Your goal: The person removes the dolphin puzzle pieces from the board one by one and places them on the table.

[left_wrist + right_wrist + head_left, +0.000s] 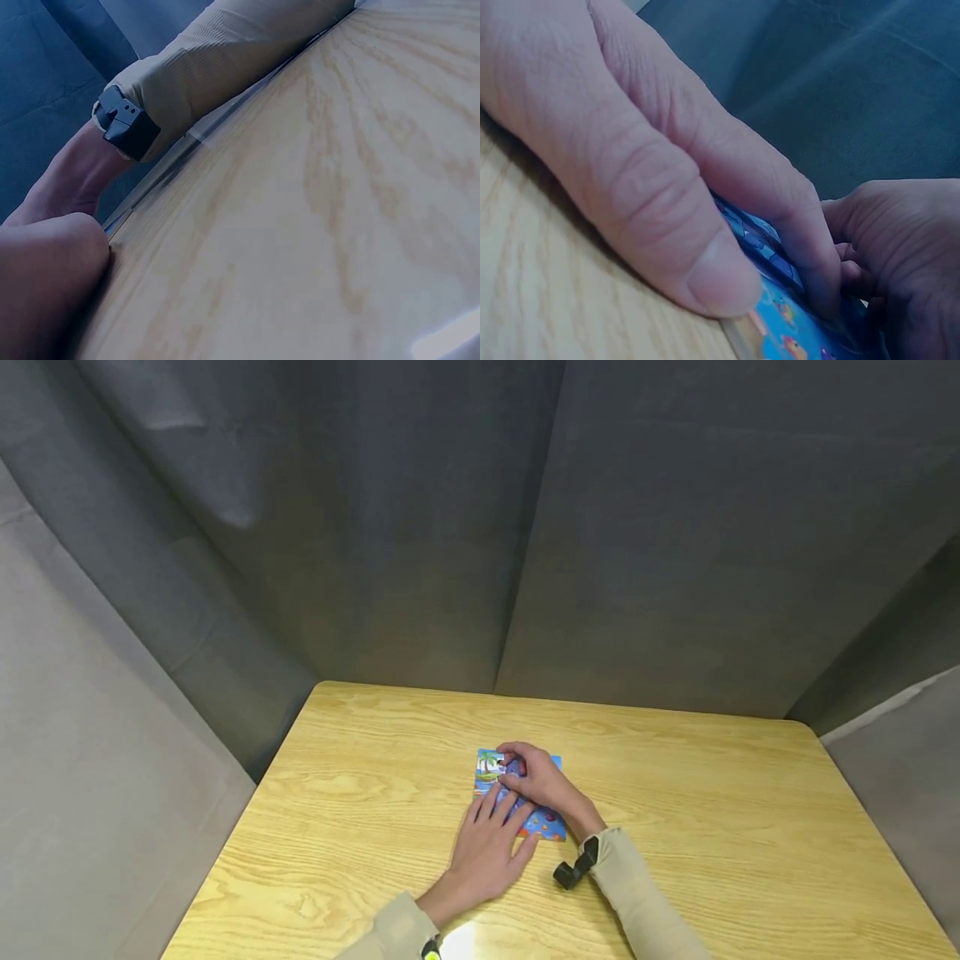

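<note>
A small, colourful jigsaw puzzle (553, 828) lies on the table, printed with a palm tree, blue water and sea creatures. My left hand (486, 853) rests on its lower left part with fingers spread and straight; in the right wrist view the left thumb (724, 281) lies at the puzzle's edge. Over the upper part, my right hand (542, 777) pinches a purple-blue jigsaw piece (513, 768) between thumb and curled fingers. A pale patch shows beside that piece. The right hand (919, 255) hides much of its own grip in the right wrist view.
The wooden table (360, 777) extends around the puzzle on all sides. Dark grey curtains (420, 527) hang behind its far edge, with paler cloth at both sides. A black wrist camera (576, 865) sits on the right wrist.
</note>
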{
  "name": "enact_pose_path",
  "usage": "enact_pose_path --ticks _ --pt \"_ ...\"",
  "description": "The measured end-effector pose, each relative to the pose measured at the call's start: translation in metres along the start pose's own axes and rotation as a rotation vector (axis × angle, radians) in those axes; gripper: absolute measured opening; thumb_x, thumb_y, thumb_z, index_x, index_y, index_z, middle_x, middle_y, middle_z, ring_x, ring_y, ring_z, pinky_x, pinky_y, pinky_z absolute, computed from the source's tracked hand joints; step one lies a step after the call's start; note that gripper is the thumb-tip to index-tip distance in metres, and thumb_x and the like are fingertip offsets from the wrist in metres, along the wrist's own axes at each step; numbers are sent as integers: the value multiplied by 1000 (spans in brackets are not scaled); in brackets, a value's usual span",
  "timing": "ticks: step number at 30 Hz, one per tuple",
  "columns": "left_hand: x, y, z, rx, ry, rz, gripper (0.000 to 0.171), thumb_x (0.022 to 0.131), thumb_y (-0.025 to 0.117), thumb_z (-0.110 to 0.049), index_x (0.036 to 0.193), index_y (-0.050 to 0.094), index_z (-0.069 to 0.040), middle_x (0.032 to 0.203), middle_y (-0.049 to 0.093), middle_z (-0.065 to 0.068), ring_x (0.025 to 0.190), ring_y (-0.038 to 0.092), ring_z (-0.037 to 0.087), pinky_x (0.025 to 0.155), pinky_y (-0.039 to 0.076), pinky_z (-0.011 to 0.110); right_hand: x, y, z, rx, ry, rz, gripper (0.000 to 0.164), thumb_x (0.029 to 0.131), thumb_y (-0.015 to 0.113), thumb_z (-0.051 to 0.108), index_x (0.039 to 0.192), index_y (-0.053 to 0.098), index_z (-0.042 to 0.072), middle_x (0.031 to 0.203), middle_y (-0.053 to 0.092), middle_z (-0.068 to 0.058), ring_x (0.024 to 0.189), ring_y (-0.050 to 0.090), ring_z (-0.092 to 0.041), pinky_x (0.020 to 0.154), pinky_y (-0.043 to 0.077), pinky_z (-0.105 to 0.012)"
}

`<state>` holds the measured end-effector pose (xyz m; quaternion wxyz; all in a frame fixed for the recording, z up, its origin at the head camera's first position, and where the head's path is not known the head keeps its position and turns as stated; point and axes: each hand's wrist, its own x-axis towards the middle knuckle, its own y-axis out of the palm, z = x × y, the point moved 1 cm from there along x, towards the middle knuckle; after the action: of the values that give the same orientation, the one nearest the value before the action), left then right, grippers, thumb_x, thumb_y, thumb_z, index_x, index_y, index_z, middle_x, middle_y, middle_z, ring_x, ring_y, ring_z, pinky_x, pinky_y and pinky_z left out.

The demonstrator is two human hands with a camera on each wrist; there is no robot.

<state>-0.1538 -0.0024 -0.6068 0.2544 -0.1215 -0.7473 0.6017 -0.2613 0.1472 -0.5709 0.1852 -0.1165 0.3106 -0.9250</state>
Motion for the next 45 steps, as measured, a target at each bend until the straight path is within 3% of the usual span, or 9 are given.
enact_pose_path --ticks 11,22,34,45 --pt "0 0 1 -21 3 -14 57 111 30 -54 157 47 -27 169 33 4 160 17 34 123 26 55 -1 2 -1 -78 -53 -7 45 98 74 14 139 62 0 111 66 -6 90 58 -20 79 47 -33" --pt "1 -1 0 -22 3 -8 58 111 27 -56 159 45 -28 170 31 2 159 18 33 123 26 54 -2 -2 -5 -168 -80 21 42 103 67 18 141 59 2 113 56 -7 93 51 -16 82 46 -34" --pt "0 3 -2 -46 -16 -12 58 110 28 -56 157 48 -27 168 36 4 159 17 34 124 25 55 -6 -3 -6 -182 -120 22 43 104 65 20 143 59 1 104 54 -8 85 47 -14 74 43 -29" --pt "-1 0 -1 -40 -13 -22 57 110 31 -56 156 49 -27 167 37 4 158 21 33 123 27 56 -8 -6 1 -201 -131 4 44 104 67 22 142 60 1 97 54 -6 80 44 -14 73 39 -31"
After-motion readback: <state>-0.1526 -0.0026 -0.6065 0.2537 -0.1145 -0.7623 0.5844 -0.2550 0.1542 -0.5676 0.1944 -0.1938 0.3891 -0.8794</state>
